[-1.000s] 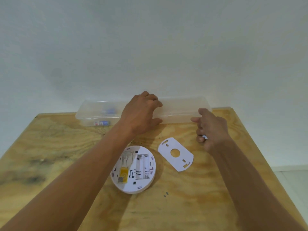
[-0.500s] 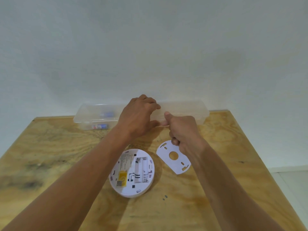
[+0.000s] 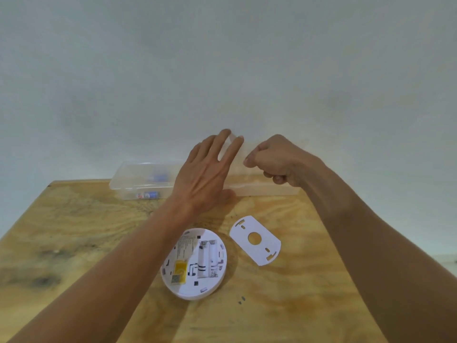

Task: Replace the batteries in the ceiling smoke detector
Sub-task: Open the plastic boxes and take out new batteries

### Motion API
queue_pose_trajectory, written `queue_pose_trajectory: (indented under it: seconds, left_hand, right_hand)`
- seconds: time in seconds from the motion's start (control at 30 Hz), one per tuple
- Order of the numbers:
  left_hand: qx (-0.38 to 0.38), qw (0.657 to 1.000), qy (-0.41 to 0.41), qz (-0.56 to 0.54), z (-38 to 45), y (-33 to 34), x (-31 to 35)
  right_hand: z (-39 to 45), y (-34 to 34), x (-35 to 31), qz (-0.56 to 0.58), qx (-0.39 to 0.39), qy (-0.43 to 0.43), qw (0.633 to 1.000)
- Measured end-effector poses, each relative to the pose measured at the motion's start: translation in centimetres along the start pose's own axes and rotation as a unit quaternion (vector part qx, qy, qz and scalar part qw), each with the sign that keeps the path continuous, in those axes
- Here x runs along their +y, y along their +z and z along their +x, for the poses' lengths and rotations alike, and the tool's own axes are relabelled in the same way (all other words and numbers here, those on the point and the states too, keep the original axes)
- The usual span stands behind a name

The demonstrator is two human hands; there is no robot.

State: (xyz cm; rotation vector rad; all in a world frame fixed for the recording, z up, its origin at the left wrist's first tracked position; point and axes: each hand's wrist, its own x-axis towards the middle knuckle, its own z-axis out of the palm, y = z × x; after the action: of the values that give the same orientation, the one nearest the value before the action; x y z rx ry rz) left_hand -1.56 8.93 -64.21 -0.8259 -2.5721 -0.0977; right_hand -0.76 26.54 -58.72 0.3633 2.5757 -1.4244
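Note:
A white round smoke detector [image 3: 195, 266] lies back-up on the wooden table [image 3: 284, 305], and its battery bay shows no batteries. Its flat white mounting plate [image 3: 256, 240] lies just to the right. Along the wall stands a long clear plastic box [image 3: 138, 181] with blue batteries [image 3: 148, 195] in its left end. The box's translucent lid [image 3: 241, 154] is tilted up at the middle. My left hand [image 3: 207, 174] lies over the box with straight fingers against the lid. My right hand [image 3: 279, 159] is curled and pinches the lid's edge.
Two small dark specks [image 3: 241, 300] lie on the table in front of the detector. A plain white wall rises right behind the box. The table's right edge runs under my right forearm, with pale floor beyond it.
My right hand moved left from the box's right end, then up, lifting the lid. My left hand's fingers went from curled over the box to straight against the raised lid.

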Motion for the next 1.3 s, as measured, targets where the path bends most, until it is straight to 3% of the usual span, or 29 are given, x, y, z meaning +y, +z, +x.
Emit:
queue_pose_trajectory:
  seconds: [0.17, 0.3, 0.37, 0.63, 0.9, 1.0, 1.1, 1.2, 1.3]
  left_hand:
    - [0.009, 0.999, -0.012, 0.038, -0.1, -0.3, 0.4]
    - [0.010, 0.998, -0.013, 0.060, -0.2, -0.1, 0.4]
    - [0.005, 0.998, -0.014, 0.066, -0.1, 0.0, 0.4]
    - [-0.010, 0.997, -0.018, 0.077, 0.0, 0.2, 0.4]
    - [-0.009, 0.996, -0.021, 0.084, -0.1, 0.2, 0.4]
    - [-0.012, 0.996, -0.023, 0.085, -0.1, 0.2, 0.5]
    - [-0.011, 0.996, -0.024, 0.085, -0.2, 0.1, 0.5]
    - [-0.013, 0.996, -0.023, 0.085, -0.4, 0.1, 0.6]
    - [-0.017, 0.996, -0.027, 0.086, -0.5, 0.0, 0.7]
  right_hand:
    - [0.3, -1.1, -0.7, -0.114, -0.083, -0.038, 0.989]
    - [0.8, -0.2, 0.5, -0.282, -0.021, -0.167, 0.944]
    - [1.3, 0.6, 1.3, -0.313, 0.002, -0.178, 0.933]
    - [2.2, 1.2, 2.6, -0.244, 0.062, -0.119, 0.960]
    - [1.8, 1.8, 3.4, -0.219, 0.135, -0.124, 0.958]
    - [0.8, 1.6, 3.9, -0.195, 0.162, -0.156, 0.955]
    - [-0.7, 0.8, 4.2, -0.152, 0.239, -0.237, 0.929]
    - [-1.7, -1.4, 4.9, -0.230, 0.299, -0.268, 0.886]
    - [-1.4, -4.1, 5.3, -0.332, 0.247, -0.203, 0.887]
